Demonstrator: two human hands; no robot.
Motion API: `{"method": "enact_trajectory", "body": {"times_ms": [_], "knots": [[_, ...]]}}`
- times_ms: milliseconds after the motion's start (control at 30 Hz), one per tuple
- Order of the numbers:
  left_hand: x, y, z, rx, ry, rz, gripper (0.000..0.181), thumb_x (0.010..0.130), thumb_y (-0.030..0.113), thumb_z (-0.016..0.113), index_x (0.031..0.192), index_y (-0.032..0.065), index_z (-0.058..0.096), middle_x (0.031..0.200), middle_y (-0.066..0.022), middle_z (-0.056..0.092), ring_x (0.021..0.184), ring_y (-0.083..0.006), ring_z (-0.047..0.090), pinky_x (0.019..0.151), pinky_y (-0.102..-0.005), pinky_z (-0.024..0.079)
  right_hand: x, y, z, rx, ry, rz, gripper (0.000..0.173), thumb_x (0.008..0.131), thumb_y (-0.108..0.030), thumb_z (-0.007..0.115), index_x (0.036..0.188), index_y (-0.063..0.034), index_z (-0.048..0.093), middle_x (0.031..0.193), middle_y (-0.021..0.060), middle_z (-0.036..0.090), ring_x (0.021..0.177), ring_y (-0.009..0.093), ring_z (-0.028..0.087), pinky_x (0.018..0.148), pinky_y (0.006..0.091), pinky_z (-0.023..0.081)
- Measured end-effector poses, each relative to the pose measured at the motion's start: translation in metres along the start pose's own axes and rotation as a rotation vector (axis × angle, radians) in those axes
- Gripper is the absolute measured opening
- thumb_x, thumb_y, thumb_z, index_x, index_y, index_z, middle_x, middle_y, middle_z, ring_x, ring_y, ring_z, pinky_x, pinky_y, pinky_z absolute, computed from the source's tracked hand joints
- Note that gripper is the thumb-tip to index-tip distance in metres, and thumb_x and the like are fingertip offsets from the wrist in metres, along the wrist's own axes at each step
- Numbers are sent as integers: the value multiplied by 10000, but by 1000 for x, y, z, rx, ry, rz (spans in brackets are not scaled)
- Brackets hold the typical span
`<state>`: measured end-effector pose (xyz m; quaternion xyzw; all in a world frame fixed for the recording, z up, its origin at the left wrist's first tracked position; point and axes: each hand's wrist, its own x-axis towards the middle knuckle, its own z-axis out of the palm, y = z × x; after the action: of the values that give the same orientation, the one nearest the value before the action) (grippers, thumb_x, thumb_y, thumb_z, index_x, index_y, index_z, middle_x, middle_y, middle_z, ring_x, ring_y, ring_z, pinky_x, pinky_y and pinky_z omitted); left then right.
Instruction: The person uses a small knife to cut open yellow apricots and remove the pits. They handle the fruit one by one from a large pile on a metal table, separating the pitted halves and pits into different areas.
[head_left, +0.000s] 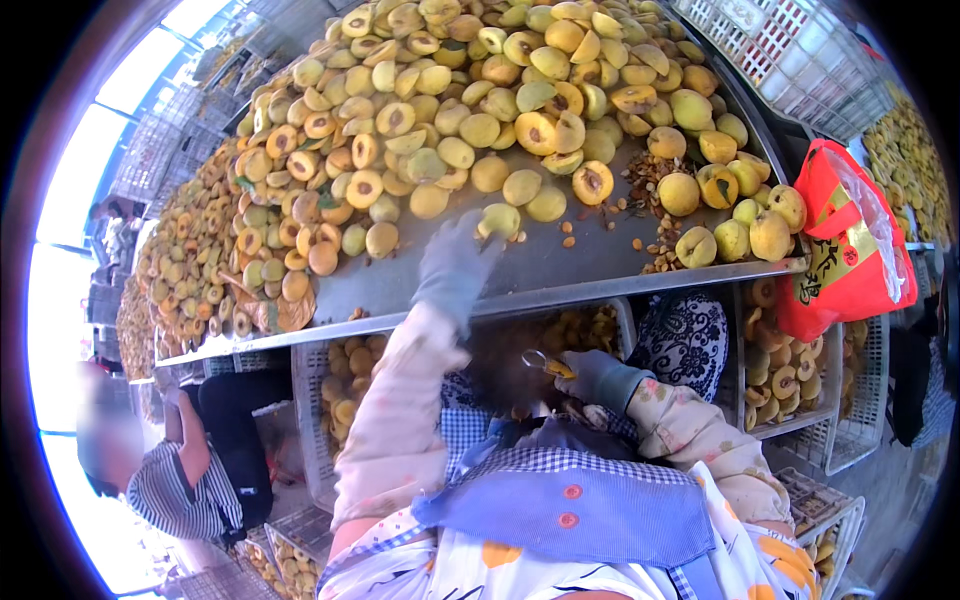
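My left hand (459, 259), in a pale grey-blue glove, reaches over the metal tabletop (367, 292). Its thumb and fingers are spread beside a yellow peach half (499, 220); whether they touch it is unclear. Low in front of my apron, my right hand (596, 377), also gloved, grips a pitting tool with a metal ring and yellow handle (556, 367). A large heap of halved and whole peaches (420, 120) covers much of the table, some halves showing brown pit cavities. Loose pits (652, 184) lie scattered towards the right.
The table has a raised metal front rim (555, 300). A red bag (851, 247) hangs at its right corner. Crates of peaches (787, 375) stand below, and a white plastic crate (795, 60) sits behind. A seated person (187, 472) is on the left.
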<state>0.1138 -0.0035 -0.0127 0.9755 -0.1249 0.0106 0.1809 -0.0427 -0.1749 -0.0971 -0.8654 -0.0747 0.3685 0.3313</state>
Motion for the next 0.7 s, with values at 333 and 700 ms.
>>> {"method": "enact_trajectory", "body": {"times_ms": [333, 700], "knots": [[23, -51, -2, -1635, -196, -454, 386, 841, 338, 477, 1099, 51, 474, 1073, -149, 546, 953, -322, 564, 771, -423, 509, -6, -23, -17, 79, 82, 4, 435, 783, -382, 553, 1051, -40, 533, 946, 241, 595, 912, 382, 567, 792, 422, 447], [-87, -3, -37, -2203, -40, -348, 354, 910, 325, 409, 1110, 44, 487, 1063, -132, 544, 951, -256, 556, 775, -417, 508, -28, -114, -51, -96, 637, -182, 406, 793, -286, 596, 1100, -60, 457, 818, 195, 617, 783, 354, 605, 669, 422, 480]]}}
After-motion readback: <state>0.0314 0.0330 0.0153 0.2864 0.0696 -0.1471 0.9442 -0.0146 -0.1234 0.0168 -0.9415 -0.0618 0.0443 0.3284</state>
